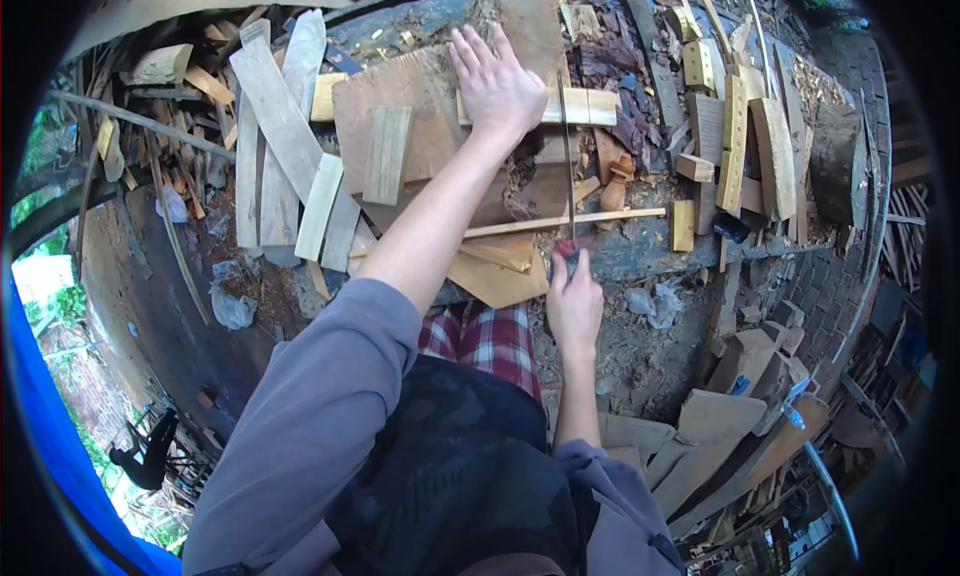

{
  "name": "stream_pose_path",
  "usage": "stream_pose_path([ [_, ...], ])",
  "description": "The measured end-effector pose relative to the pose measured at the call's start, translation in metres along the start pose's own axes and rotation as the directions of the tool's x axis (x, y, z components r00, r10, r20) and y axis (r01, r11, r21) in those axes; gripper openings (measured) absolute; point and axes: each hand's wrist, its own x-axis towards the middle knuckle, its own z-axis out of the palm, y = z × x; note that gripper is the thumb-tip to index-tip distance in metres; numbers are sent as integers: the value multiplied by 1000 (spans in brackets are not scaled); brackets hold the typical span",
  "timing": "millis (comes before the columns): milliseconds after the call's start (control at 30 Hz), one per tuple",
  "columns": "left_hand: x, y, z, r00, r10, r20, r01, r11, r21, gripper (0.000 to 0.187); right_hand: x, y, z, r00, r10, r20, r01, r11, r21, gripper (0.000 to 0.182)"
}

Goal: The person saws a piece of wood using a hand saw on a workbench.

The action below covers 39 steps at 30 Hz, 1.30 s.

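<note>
Bench clutter: (640, 263) bench crowded w/ offcuts & chips; grey planks (283, 116) to pic. left, a drilled curved strip (733, 141) & other pcs to right.
Near the cut: broad brown board (390, 86) under L forearm, short pale slat (387, 156) on it; thin stick (625, 216) runs crosswise beneath saw, close to its handle; small carved pc (617, 181) just right of blade.
Nearer edge: small block (682, 226) & dark object (731, 228), too small to ID; plastic bag (655, 304) lower down, off bench.
Saw: (567, 166) thin, dark, narrow blade w/ reddish handle, mostly hidden by grip.
Pale strip: (595, 108) light, straight-edged wood, partly under L hand; saw's far part crosses it, contact unclear.
Direction: saw's long axis runs away from person, tip far, handle near; strip lies L–R, approx. square to blade.
L hand: (500, 86) palm down, fingers a bit apart, on strip & wood beside it.
R hand: (575, 301) closed round saw handle, at bench's near edge.
</note>
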Motion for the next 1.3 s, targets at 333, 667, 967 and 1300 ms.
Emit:
stream_pose_path([
  [333, -2, -1, 3, 999, -18, -27, 18, 1000, 18, 70, 70, -40, -1, 989, -145, -41, 147, 988, 40, 36],
  [667, 0, 0, 1, 1000, -6, -14, 6, 1000, 17, 71, 74, -40, -6, 990, -139, -1, 139, 990, -19, 39],
  [967, 1, 0, 2, 1000, -11, -6, 11, 998, 59, 69, 0, 7, -2, 999, 25, 41, -29, 994, 105, 35],
  [1300, 9, -3, 8, 993, -113, -47, 111, 993, -44, 69, 29, 14, -42, 990, -122, 76, 135, 971, -195, 41],
])
